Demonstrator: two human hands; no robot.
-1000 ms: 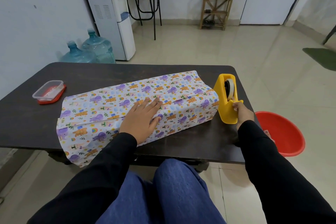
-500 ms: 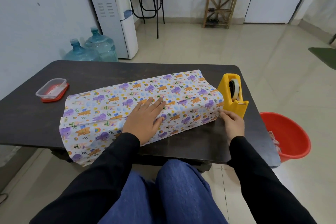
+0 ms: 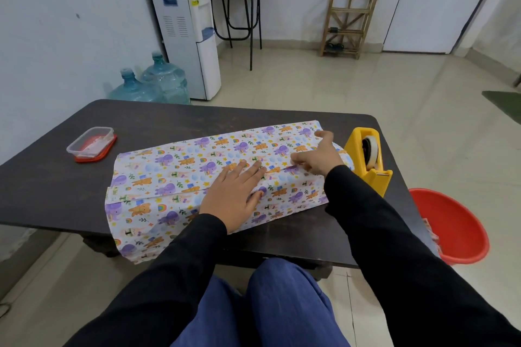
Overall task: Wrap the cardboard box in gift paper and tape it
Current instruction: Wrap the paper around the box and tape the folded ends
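Gift paper (image 3: 174, 175), smooth, cartoon-printed, lies under left hand (image 3: 234, 196) and right hand (image 3: 318, 159).

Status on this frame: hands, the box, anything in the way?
Left hand flat on the gift paper at its seam. Right hand pressing the seam near its right end. Paper's left end unfolded, overhanging the table edge. Tape dispenser alongside, nothing blocking.

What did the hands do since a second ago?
The right hand let go of the yellow tape dispenser and moved left onto the gift paper, near its right end. The left hand stayed flat on the paper; the dispenser stayed put.
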